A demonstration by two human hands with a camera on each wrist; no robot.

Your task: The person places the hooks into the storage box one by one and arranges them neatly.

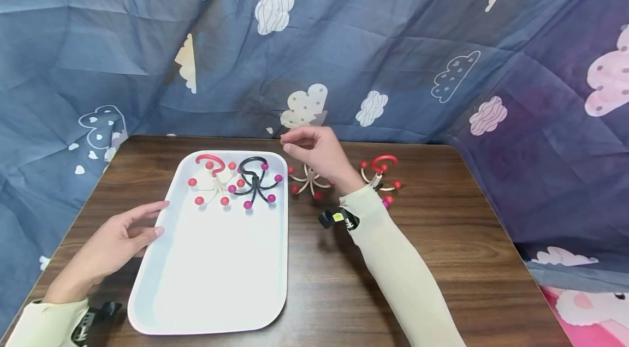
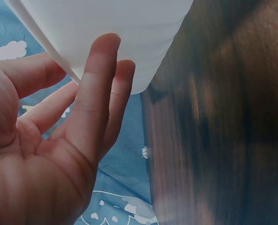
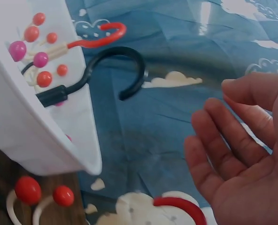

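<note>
My left hand [image 1: 110,246] holds the left rim of a white tray [image 1: 221,281]; thumb and one finger lie at the rim, other fingers [image 2: 99,89] against the outer wall. Two hooks with ball-tipped arms lie at the tray's far end: a cream one with a red hook [image 1: 210,164] and a black one [image 1: 255,180] with pink balls. My right hand [image 1: 319,153] hovers near the table's far edge, fingers bent loosely with nothing in them. Beneath it, partly hidden, is another cream piece with red balls [image 1: 310,180], its red hook [image 3: 181,206] showing in the right wrist view.
Right of my forearm, partly covered by it, more red-hooked pieces [image 1: 383,164] with red and pink balls lie on the brown wooden table [image 1: 462,243]. A blue cloud-patterned curtain [image 1: 344,36] hangs behind the table and along its right side.
</note>
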